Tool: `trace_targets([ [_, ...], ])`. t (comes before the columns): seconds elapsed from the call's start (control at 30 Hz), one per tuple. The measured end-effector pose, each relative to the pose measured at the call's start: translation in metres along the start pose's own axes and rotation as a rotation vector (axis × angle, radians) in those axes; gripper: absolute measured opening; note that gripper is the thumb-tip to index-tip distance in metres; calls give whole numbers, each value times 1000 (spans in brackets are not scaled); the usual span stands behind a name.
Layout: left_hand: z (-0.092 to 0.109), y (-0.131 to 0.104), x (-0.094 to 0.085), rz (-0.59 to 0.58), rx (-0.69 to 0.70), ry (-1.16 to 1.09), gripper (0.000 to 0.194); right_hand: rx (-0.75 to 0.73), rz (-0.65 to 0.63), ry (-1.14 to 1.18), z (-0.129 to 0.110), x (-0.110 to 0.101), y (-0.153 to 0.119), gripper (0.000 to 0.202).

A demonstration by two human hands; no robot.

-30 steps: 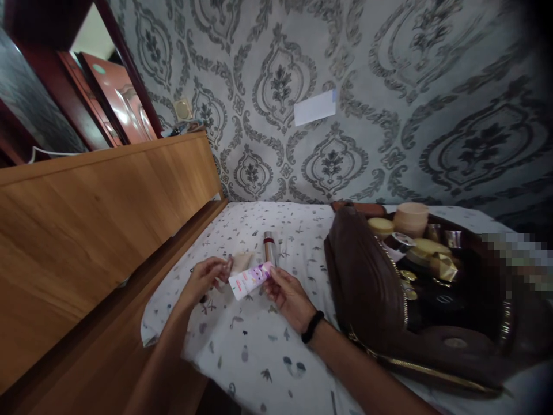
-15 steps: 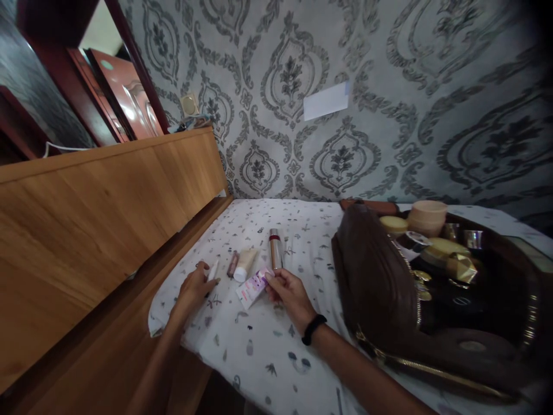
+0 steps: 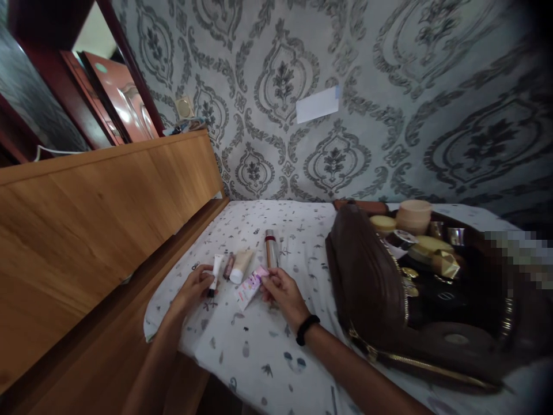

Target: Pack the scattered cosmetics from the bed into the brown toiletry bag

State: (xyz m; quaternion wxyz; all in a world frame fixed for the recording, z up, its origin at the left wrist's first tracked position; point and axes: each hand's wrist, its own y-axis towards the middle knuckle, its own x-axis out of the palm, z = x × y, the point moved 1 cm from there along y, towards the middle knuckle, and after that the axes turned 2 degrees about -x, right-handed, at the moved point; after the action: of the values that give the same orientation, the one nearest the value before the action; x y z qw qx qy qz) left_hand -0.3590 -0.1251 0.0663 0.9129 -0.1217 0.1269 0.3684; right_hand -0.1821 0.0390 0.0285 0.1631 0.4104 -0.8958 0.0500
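Note:
In my left hand is a slim white tube with a black cap, tilted, its cap end low over the sheet. My right hand, with a black band at the wrist, pinches the end of a pink and purple tube. Between the hands lie a small mauve tube and a beige tube with a white cap. Just beyond my right fingers a silver cylinder with a dark red ring lies on the sheet.
On the right, an unzipped brown leather bag holds several jars and compacts, among them a gold faceted cap. A wooden board runs along the left of the patterned sheet. Patterned wallpaper covers the wall behind.
My left hand has closed on the slim white tube and turned it a little, showing its black cap. My right hand keeps hold of the pink and purple tube. The view has shifted slightly.

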Motion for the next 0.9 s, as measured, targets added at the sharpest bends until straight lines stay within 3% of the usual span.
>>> trace_targets([
  [0.37,13,-1,27,-160,7,-265,59,-16,-19,30,-4,0,-2,47],
  [0.67,35,-9,67,-307,59,-361,48,-42,-121,-33,-7,4,-5,38],
  [0.9,38,-10,82,-250,85,-387,43,-5,-160,-22,-6,5,-8,40],
])
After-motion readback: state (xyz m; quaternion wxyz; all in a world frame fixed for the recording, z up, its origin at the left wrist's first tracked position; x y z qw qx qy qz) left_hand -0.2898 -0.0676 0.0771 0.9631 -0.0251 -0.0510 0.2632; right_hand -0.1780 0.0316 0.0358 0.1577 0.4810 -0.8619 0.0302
